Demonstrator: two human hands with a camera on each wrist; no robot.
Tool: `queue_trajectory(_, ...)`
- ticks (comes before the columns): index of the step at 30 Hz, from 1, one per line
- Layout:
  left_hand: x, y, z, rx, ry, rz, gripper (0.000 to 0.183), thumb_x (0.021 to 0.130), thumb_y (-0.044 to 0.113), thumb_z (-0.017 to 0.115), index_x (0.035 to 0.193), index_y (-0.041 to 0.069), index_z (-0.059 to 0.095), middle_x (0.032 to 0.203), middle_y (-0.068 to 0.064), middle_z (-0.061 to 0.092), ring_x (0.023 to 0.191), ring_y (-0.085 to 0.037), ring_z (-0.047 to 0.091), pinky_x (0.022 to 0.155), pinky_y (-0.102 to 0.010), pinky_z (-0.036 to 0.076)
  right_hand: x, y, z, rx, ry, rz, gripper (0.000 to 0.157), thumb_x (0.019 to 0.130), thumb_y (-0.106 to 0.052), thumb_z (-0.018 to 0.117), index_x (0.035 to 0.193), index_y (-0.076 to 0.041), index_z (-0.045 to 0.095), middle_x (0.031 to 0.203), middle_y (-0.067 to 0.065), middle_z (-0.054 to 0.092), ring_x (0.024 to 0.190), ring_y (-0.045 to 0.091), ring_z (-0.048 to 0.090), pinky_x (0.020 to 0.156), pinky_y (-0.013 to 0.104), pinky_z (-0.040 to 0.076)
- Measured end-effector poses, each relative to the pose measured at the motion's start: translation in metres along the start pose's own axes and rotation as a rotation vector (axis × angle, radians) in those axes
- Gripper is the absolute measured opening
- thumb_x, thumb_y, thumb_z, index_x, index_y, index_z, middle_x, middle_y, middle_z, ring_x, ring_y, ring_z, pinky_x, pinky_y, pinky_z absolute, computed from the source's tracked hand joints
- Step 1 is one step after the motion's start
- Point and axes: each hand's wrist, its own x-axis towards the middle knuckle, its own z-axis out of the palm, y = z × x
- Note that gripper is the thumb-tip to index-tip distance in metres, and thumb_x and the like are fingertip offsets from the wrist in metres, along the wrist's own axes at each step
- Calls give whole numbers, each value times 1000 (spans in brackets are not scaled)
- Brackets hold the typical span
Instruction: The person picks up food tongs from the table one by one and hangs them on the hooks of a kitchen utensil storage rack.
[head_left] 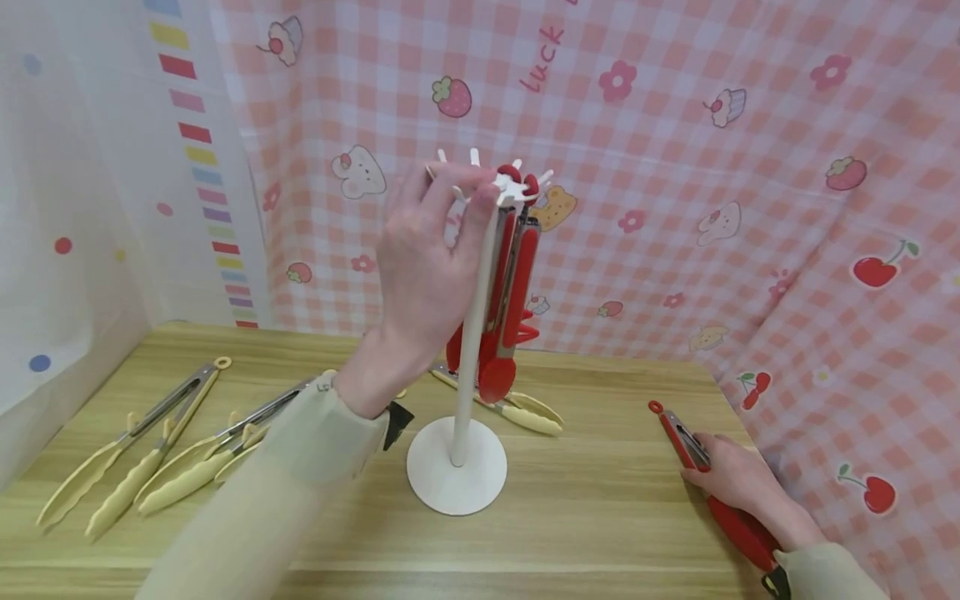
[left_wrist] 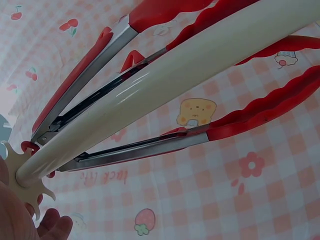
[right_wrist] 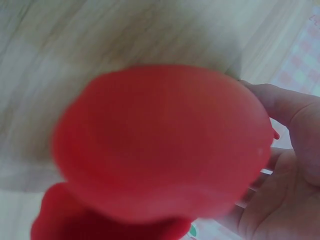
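Note:
My left hand (head_left: 427, 242) holds the top of a white utensil stand (head_left: 468, 358), thumb and fingers at its hooked crown (head_left: 512, 195). Two pairs of red tongs (head_left: 522, 287) hang by their red loops from hooks on the crown's far right side. In the left wrist view, these hanging tongs (left_wrist: 145, 151) flank the pole (left_wrist: 165, 87). Over at the right side of the table, my right hand (head_left: 738, 475) grips another pair of red tongs (head_left: 738, 533), loop pointing away. Their red heads (right_wrist: 160, 140) fill much of the right wrist view, blurred.
Pairs of yellow tongs (head_left: 146, 442) lie on the wooden table (head_left: 600, 500) at the left, partly behind my left arm. Another yellow pair (head_left: 534, 414) lies behind the stand's round base (head_left: 435, 479). A pink checked cloth (head_left: 637, 275) hangs at the back and right.

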Motion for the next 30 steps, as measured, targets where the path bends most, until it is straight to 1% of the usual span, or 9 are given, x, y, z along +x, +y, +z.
queue_trajectory(7,0,0,1,-3,4,4,22,104,23,66,116,5,71,107,-16,68,109,-32,60,95,-35,46,0,-1,-1,4,6,-19,62,88,-31,82,128,11,61,99,16,72,84,24,64,76,48,55)
queue_trajectory(10,0,-2,1,-4,5,11,22,104,23,66,116,5,71,107,-16,67,108,-32,59,93,-34,46,1,-4,-2,21,3,-27,61,88,-28,81,130,10,61,104,16,73,87,24,64,80,48,55)
queue_trajectory(12,1,-3,1,-9,3,26,22,104,22,66,116,5,71,106,-17,66,108,-32,58,91,-34,46,1,-6,-2,36,-1,-42,62,88,-27,81,132,11,60,109,19,73,90,25,65,83,49,56)
queue_trajectory(16,3,-7,-1,-41,-14,63,21,104,20,66,116,4,71,105,-17,64,107,-32,57,92,-33,45,2,-12,-3,57,-5,-67,63,88,-25,82,134,12,59,114,22,72,93,27,65,87,51,56)
queue_trajectory(18,4,-8,-2,-62,-31,75,21,104,20,65,117,4,70,108,-17,64,109,-31,58,95,-33,47,2,-16,-3,70,-10,-71,65,88,-25,83,135,12,59,113,22,71,93,27,65,86,51,56)
queue_trajectory(23,6,-10,-4,-118,-59,72,22,105,20,65,117,2,70,127,-18,66,126,-28,60,108,-33,51,-1,-24,-6,94,-31,-43,70,89,-30,82,140,11,56,114,21,70,90,25,64,82,47,57)
queue_trajectory(25,7,-11,-5,-133,-53,72,23,104,20,66,117,1,70,133,-19,65,131,-28,59,111,-33,51,-2,-26,-7,106,-23,-45,71,90,-30,82,142,10,55,115,21,70,90,25,63,81,45,57)
queue_trajectory(27,7,-13,-6,-146,-43,91,24,104,20,67,117,0,69,135,-19,65,132,-28,60,109,-32,53,-4,-29,-8,118,2,-65,70,90,-29,82,142,9,55,115,21,69,90,25,63,80,45,57)
queue_trajectory(30,8,-16,-6,-164,-13,132,23,102,17,69,116,-1,70,133,-20,69,137,-29,60,117,-31,49,-8,-33,-10,138,39,-90,69,90,-27,81,142,8,55,115,20,69,90,25,63,79,43,57)
